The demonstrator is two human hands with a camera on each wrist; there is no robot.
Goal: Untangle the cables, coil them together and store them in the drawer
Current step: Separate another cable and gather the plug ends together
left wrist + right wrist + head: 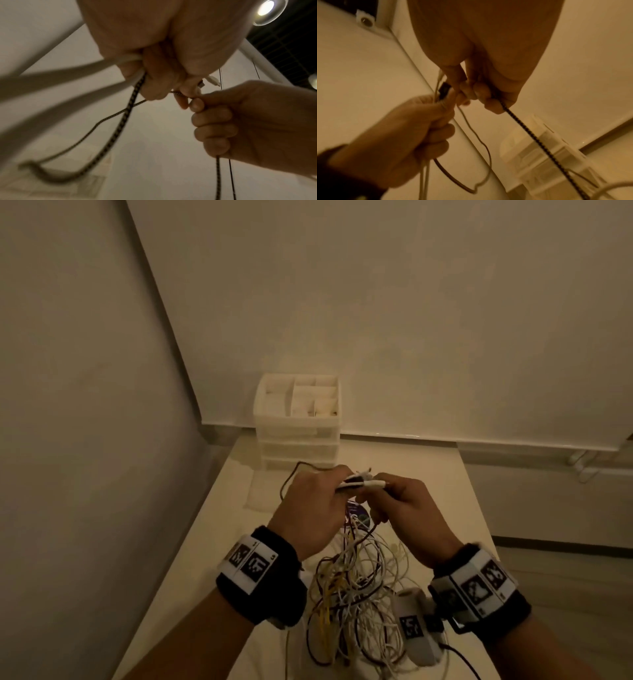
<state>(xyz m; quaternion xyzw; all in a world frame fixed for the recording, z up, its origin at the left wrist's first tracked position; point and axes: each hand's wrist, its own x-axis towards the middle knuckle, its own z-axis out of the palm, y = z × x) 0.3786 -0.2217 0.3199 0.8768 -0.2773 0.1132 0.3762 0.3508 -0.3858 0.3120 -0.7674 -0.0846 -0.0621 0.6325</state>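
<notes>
A tangle of white, yellow and dark cables hangs from my raised hands down to the white table. My left hand grips a bunch of cable ends with white and dark plugs; white cables and a braided dark one run from its fist. My right hand meets it fingertip to fingertip, fingers curled round a braided dark cable. The white plastic drawer unit stands at the table's far end, its drawers closed.
A white device with a black marker lies on the table under my right wrist. A purple printed item shows between the hands. Walls close in on the left and behind the drawer unit. A dark cable loops toward the unit.
</notes>
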